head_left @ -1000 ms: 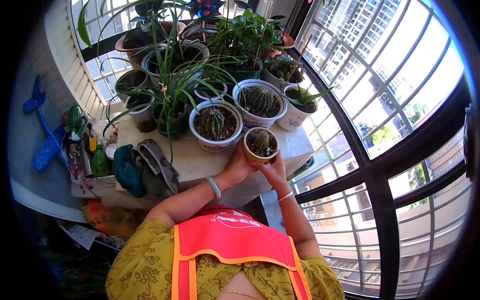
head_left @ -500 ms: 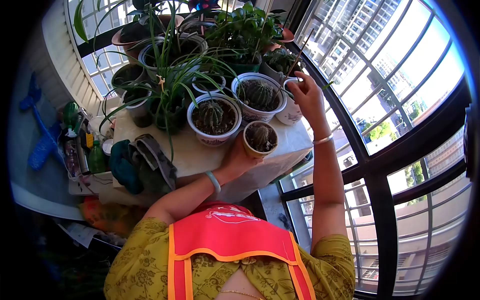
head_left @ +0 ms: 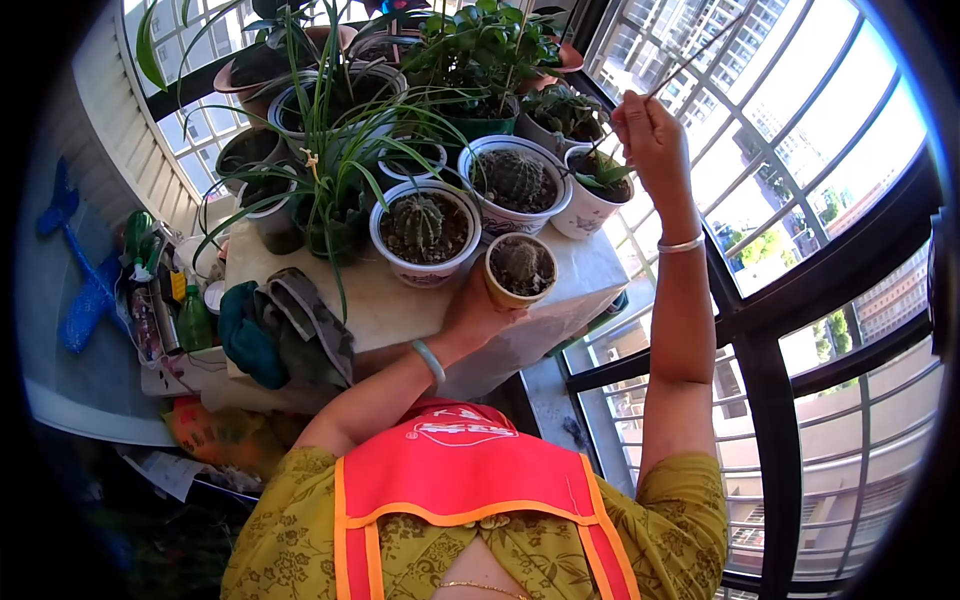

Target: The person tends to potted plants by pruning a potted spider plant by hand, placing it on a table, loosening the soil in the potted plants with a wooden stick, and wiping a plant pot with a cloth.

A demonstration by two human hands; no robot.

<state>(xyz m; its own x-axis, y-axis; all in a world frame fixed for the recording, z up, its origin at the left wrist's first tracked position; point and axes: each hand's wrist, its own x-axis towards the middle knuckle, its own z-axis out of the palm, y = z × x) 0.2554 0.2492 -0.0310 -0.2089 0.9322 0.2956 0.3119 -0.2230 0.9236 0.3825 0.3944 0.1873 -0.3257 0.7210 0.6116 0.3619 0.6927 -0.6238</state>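
My left hand (head_left: pixel 478 312) is wrapped round a small yellowish pot (head_left: pixel 512 295) with a small cactus (head_left: pixel 522 262), at the table's front edge. My right hand (head_left: pixel 648 135) is raised at the right, pinching a thin brown stick (head_left: pixel 700 52) that slants up to the right. Beneath the right hand stands a white pot (head_left: pixel 588 212) with a leafy succulent. Two white pots with round cacti, one at the left (head_left: pixel 425 268) and one behind (head_left: pixel 515 225), are close to the small pot.
Leafy potted plants (head_left: pixel 470 60) crowd the back of the table (head_left: pixel 390 315). A teal and camouflage cloth (head_left: pixel 290 325) lies at the left front, beside a green bottle (head_left: pixel 195 318). Barred windows (head_left: pixel 745 325) line the right side.
My right hand left the small pot, reached to the stick among the right-hand pots, took hold of it and lifted it up and right. My left hand has kept holding the small pot.
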